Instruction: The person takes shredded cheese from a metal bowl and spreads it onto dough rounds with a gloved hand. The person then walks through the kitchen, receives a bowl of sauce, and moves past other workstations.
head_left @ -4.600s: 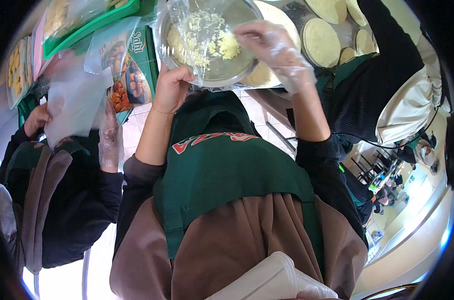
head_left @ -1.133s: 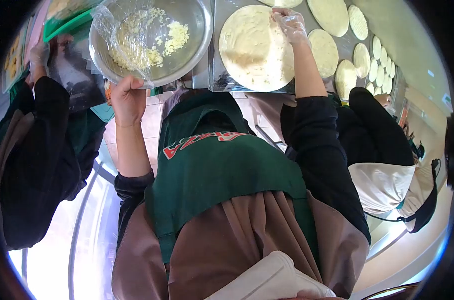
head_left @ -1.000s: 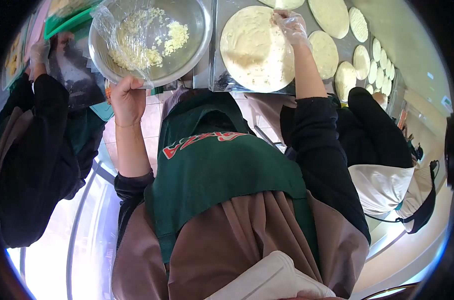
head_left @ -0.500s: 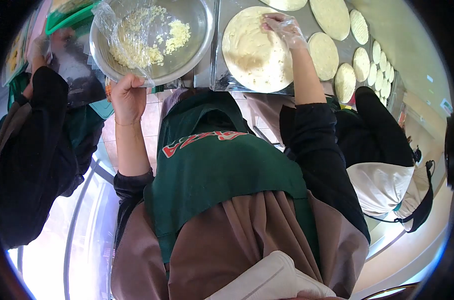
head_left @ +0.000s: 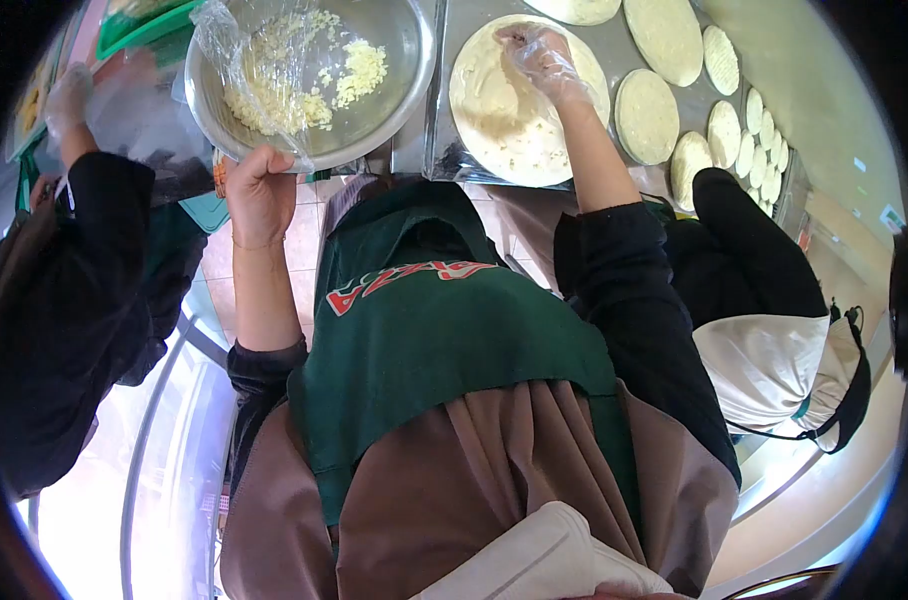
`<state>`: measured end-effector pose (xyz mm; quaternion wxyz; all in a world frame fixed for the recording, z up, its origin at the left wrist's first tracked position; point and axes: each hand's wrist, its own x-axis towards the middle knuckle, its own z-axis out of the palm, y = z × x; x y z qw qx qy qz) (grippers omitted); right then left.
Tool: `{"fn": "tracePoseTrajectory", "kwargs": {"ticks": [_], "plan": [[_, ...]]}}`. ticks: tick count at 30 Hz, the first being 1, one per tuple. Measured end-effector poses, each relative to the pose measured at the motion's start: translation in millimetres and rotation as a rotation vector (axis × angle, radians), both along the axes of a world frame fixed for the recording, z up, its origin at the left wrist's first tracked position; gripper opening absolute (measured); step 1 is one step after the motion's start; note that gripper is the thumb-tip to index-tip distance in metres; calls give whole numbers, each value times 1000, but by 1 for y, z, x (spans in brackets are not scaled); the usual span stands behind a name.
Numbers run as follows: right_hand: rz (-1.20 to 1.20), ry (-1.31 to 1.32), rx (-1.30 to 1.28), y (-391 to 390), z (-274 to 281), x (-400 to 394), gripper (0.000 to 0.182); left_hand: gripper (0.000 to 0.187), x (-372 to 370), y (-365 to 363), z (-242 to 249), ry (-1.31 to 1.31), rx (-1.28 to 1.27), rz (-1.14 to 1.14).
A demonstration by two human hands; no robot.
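My left hand, bare, grips the near rim of a steel bowl, thumb on top. Pale chopped or grated bits lie in the bowl. Crumpled clear plastic film covers its left part and reaches down to my thumb. Over the upper part of a large pale dough round is my right hand, in a clear plastic glove. Its fingers are drawn together, and what they hold, if anything, is too small to make out. Small bits dot the dough's near side.
More dough rounds of several sizes lie on the metal worktop to the right. A green tray stands at the upper left. Beside it is a co-worker's gloved hand. Another person in black stands at the right.
My right hand has moved left across the upper part of the dough round. The co-worker's gloved hand at the left has come further into view. My left hand stays on the bowl.
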<state>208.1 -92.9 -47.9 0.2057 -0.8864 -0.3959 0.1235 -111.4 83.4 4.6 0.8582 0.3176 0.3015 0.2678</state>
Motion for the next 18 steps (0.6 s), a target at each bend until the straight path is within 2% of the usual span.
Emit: {"fn": "tracePoseTrajectory", "kwargs": {"ticks": [5,7,11,13,17,18], "plan": [[-46,18,37,2,1,2,17,49,0,-3,6,-5,-18,-9],[-26,5,83,2,3,3,17,32,7,-8,19,27,-30,80],[-93,36,-21,8,6,1,15,32,10,-9,21,71,-39,138],[-107,57,-52,10,4,2,15,50,5,-2,6,21,-28,28],[-126,-80,-124,16,-2,1,15,52,6,-3,5,22,-10,14],[-111,-144,-154,17,-3,0,15,39,7,-5,9,23,-34,34]]}}
